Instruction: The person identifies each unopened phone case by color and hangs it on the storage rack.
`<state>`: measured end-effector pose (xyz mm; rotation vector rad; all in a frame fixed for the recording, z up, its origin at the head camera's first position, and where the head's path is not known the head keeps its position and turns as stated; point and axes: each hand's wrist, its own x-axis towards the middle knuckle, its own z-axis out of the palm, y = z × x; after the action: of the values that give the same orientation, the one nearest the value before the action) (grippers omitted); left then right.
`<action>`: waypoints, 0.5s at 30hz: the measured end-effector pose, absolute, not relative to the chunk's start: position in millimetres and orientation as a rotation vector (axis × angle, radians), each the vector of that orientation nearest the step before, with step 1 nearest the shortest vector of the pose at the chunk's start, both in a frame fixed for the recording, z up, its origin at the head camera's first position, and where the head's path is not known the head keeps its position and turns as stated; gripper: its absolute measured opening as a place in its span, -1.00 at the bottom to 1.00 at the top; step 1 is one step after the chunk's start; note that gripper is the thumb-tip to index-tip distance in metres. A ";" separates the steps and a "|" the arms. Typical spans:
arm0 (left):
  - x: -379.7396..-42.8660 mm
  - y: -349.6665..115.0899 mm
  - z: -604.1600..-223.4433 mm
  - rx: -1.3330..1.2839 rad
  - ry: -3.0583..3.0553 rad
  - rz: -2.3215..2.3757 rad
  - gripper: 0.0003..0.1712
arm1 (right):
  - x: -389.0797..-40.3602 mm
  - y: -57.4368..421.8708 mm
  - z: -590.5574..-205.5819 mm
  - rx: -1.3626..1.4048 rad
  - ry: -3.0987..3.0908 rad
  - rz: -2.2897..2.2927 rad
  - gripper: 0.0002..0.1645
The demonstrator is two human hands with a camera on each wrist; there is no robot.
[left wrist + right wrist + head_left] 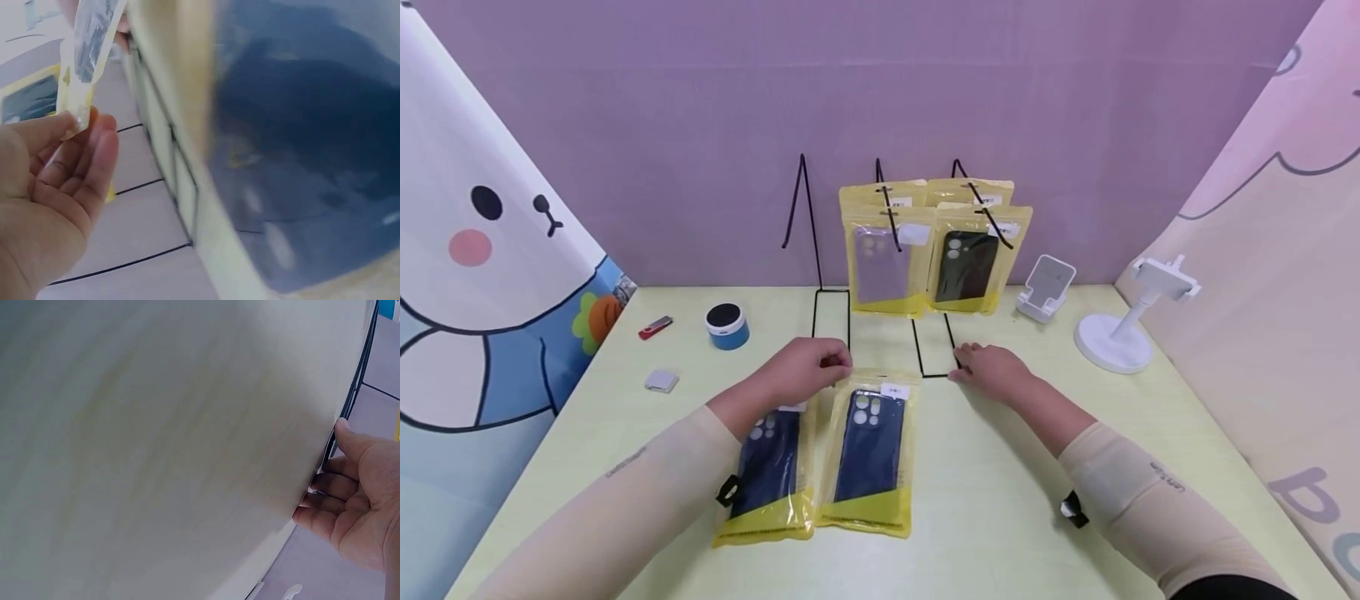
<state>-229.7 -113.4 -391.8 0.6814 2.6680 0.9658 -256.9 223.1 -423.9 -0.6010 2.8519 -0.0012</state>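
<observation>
My left hand (805,367) pinches the top left corner of a clear-and-yellow bag (868,454) holding a dark blue phone case. In the left wrist view, thumb and fingertips meet on the bag's edge (81,115). A second bagged blue phone case (771,475) lies to its left, partly hidden under my left forearm. My right hand (992,371) holds the front right corner of a black wire display rack (936,377). In the right wrist view, the curled fingers (334,487) and thumb sit at its wire, low on the table.
Bagged phone cases, lilac (880,267) and black (966,267) in front, hang on the rack's middle and right hooks. To the right stand a small white phone holder (1047,287) and a white round-based stand (1116,342). A blue speaker (727,329), red USB stick (656,327) and grey block (662,381) lie left.
</observation>
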 end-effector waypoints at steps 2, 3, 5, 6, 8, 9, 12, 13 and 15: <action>-224.0 -113.1 -382.2 0.681 2.660 1.049 -0.92 | -256.2 223.2 -423.0 -0.598 2.854 -0.005 -0.29; -221.3 -112.9 -377.5 0.691 2.661 1.077 -0.92 | -256.0 223.3 -422.7 -0.598 2.855 -0.005 -0.29; -215.5 -113.5 -368.1 0.728 2.670 1.112 -0.92 | -255.5 223.4 -422.3 -0.600 2.856 -0.004 -0.29; -212.7 -114.1 -363.9 0.741 2.678 1.126 -0.93 | -255.5 223.3 -422.2 -0.602 2.855 -0.003 -0.29; -207.3 -116.2 -355.8 0.762 2.683 1.167 -0.93 | -256.2 222.8 -422.5 -0.604 2.851 -0.003 -0.29; -204.6 -117.5 -351.8 0.771 2.685 1.192 -0.92 | -256.7 222.5 -422.8 -0.600 2.848 -0.003 -0.28; -197.0 -123.3 -340.4 0.776 2.673 1.293 -0.92 | -257.9 222.0 -424.0 -0.578 2.838 0.001 -0.28; -194.6 -125.5 -336.1 0.779 2.680 1.320 -0.91 | -258.1 221.8 -424.2 -0.569 2.833 -0.001 -0.27; -190.1 -131.1 -327.1 0.793 2.703 1.365 -0.91 | -257.9 221.4 -424.4 -0.553 2.825 -0.008 -0.27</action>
<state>-190.1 -131.1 -327.1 0.7928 2.7028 1.3647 -257.9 221.4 -424.4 -0.5533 2.8247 -0.0084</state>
